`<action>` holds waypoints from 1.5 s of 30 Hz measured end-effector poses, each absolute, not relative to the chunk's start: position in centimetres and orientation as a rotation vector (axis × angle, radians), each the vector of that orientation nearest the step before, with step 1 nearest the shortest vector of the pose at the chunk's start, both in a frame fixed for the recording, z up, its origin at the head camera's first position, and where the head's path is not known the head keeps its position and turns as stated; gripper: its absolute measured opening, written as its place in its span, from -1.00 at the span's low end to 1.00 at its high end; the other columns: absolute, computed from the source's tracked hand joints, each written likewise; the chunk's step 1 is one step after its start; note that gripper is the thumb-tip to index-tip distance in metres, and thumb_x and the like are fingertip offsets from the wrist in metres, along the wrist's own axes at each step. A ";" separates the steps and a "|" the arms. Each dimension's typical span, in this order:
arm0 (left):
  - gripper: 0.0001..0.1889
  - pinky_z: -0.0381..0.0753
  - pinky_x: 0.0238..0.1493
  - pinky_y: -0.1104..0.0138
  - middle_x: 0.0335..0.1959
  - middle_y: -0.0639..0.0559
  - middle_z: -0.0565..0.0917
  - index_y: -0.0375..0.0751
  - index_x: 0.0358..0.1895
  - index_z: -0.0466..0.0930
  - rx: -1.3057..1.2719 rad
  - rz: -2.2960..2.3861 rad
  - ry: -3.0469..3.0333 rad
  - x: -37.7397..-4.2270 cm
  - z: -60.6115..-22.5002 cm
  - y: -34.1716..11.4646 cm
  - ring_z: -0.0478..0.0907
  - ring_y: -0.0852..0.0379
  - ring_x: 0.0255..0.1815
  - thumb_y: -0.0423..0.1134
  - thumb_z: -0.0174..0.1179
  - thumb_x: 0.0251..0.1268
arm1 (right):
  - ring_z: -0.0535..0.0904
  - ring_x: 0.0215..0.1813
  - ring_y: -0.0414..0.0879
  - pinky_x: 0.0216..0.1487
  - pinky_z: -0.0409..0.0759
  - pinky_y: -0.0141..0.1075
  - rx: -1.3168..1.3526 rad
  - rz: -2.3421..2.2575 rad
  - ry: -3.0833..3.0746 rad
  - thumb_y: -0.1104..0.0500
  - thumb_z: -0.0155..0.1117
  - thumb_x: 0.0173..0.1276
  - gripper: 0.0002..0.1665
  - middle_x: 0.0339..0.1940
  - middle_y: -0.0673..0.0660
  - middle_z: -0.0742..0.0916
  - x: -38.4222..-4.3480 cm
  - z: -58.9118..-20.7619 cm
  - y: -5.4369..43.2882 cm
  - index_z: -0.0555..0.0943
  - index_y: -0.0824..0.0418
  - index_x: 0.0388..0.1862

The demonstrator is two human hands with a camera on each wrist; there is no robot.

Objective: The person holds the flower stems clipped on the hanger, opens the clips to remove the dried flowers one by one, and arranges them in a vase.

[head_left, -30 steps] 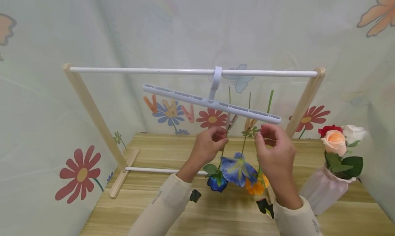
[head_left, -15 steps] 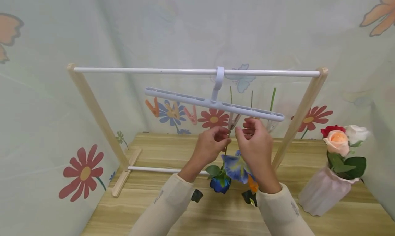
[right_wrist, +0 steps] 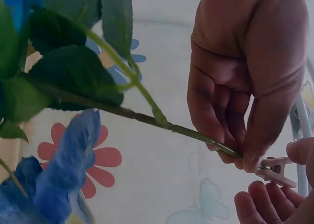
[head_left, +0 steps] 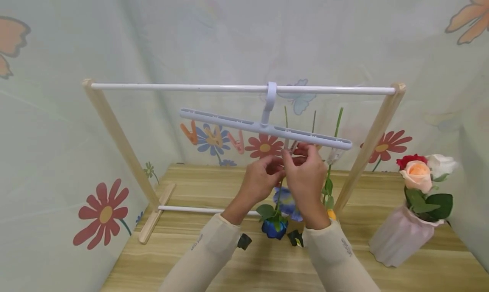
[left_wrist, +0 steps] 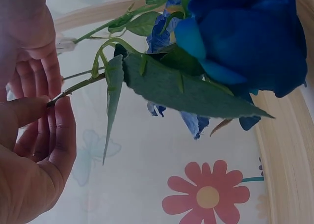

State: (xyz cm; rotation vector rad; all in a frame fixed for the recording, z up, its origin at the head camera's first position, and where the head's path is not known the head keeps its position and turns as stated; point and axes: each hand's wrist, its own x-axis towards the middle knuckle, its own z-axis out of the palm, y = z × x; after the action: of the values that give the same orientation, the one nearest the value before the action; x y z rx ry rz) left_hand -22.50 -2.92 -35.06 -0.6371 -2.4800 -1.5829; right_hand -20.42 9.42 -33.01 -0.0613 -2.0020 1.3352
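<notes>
A blue rose (head_left: 274, 228) hangs head down from the pale hanger (head_left: 229, 123), its stem (right_wrist: 191, 134) running up to a pale clothespin (right_wrist: 277, 172). With thumb and fingertips my left hand (head_left: 257, 179) pinches that stem just below the pin. My right hand (head_left: 305, 175) is higher, thumb and fingers on either side of the clothespin, pinching it. Behind the right hand a blue-violet flower (head_left: 285, 203) hangs, partly hidden. Further right, an orange flower (head_left: 331, 214) shows only in part behind the right forearm; a clear clothespin (head_left: 335, 155) holds its green stem.
The hanger hooks over the white rod (head_left: 183, 88) of a wooden rack and slopes down rightward. Orange (head_left: 189, 133), beige (head_left: 212, 136) and pink (head_left: 237, 142) clothespins hang on its left half. A pink vase (head_left: 401, 237) with roses stands at the right on the wooden table (head_left: 153, 266).
My right hand has moved left from beside the right end of the hanger to the clothespin above the blue rose. The left hand has stayed on the stem.
</notes>
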 end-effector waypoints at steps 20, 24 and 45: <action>-0.84 0.70 -0.33 0.43 -0.27 -0.03 0.78 -0.17 -0.05 0.71 -0.644 -1.591 -2.455 -22.5 -35.1 -2.7 0.63 0.19 -0.38 -0.29 0.31 0.36 | 0.79 -0.32 0.00 -0.29 0.72 -0.35 -0.097 1.299 -1.883 0.09 0.45 0.29 -0.68 -0.30 0.18 0.81 -21.2 -33.6 8.8 0.62 0.30 -0.15; -0.85 0.70 -0.34 0.44 -0.29 -0.03 0.78 -0.17 -0.07 0.71 -0.636 -1.581 -2.455 -22.4 -35.0 -2.8 0.64 0.20 -0.40 -0.29 0.32 0.34 | 0.79 -0.35 0.01 -0.38 0.54 -0.65 -0.092 1.301 -1.857 0.14 0.46 0.26 -0.71 -0.33 0.19 0.81 -21.2 -33.5 8.7 0.63 0.32 -0.21; -0.82 0.72 -0.38 0.40 -0.26 -0.06 0.78 -0.19 -0.06 0.68 -0.567 -1.636 -2.491 -22.3 -35.3 -2.9 0.66 0.22 -0.46 -0.24 0.36 0.34 | 0.80 -0.35 0.01 -0.36 0.47 -0.73 -0.079 1.289 -1.874 0.12 0.41 0.30 -0.75 -0.33 0.17 0.83 -21.2 -33.5 8.6 0.68 0.29 -0.19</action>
State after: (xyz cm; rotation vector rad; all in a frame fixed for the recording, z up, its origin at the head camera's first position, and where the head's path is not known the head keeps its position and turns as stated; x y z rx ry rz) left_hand -22.34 -2.92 -35.30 -0.5668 -2.4912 -1.6360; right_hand -21.19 8.64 -33.45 -0.0788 -1.8740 1.2893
